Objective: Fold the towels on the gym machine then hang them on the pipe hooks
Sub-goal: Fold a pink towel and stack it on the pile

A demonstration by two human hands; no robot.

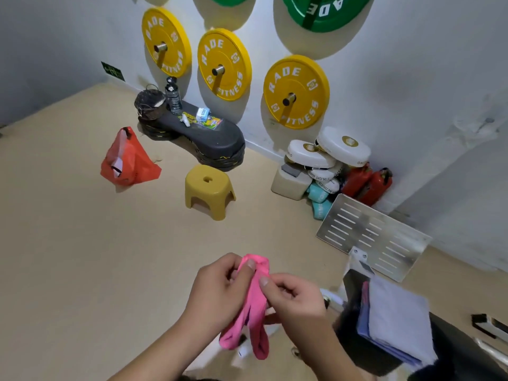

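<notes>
A pink towel hangs bunched in mid-air, near and central, pinched at its top by my left hand and just beside that by my right hand. To fold it well, I judge, I should find both corners and draw the edge flat first. Near right, folded pale towels lie on the gym machine. Farther left stand a yellow stool and an orange bag. No hooks show.

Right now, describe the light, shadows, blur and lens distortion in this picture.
Head view: soft, even light; yellow plates cast soft shadows on the wall; wide lens bows the floor edge; left hand, right hand and pink towel slightly soft; folded towels at lower right blurrier.
</notes>
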